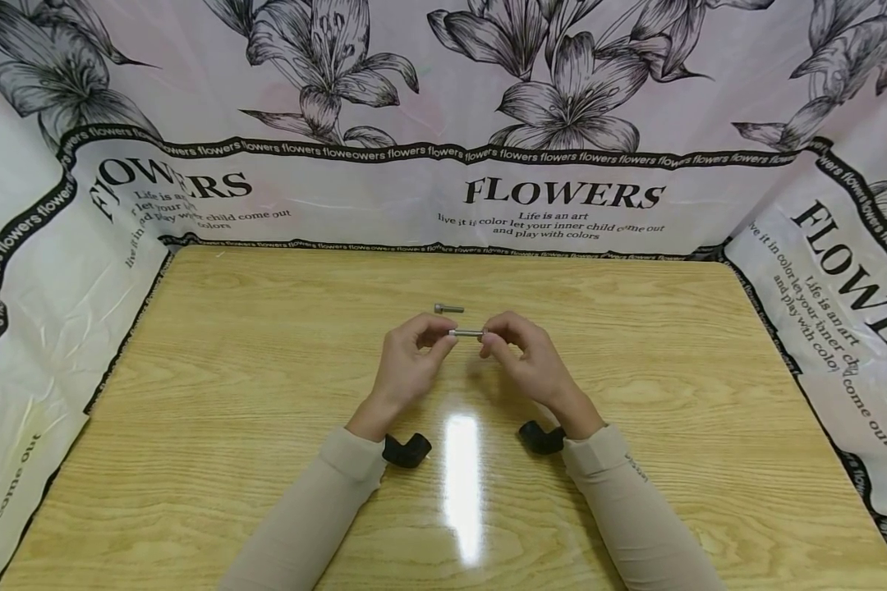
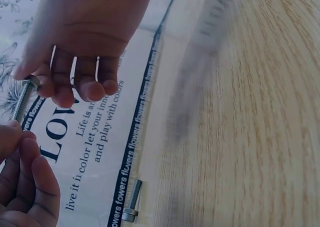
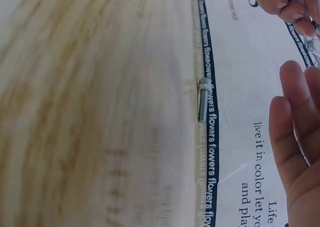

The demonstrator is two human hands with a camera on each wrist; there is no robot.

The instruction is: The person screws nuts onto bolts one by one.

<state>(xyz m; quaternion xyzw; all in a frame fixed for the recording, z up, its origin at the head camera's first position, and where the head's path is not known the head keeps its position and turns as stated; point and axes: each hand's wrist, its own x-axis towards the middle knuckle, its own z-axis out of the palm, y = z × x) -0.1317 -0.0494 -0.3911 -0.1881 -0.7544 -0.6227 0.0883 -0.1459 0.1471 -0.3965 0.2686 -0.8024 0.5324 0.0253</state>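
Note:
A silver threaded bolt (image 1: 468, 332) is held level above the table between both hands. My left hand (image 1: 408, 361) pinches its left end between thumb and fingertips. At the other end, the thumb and index finger of my right hand (image 1: 528, 361) grip a hex-shaped piece; whether it is the head or a nut I cannot tell. The left wrist view shows the thread of the held bolt (image 2: 23, 101) between the fingers. Just beyond the hands a second bolt (image 1: 449, 309) lies on the table, its cylindrical head to the left.
The wood-grain table (image 1: 266, 394) has a bright light reflection near its front. Printed flower cloth (image 1: 384, 197) lines the back and both sides. Black wrist mounts (image 1: 406, 451) stick inward from both sleeves.

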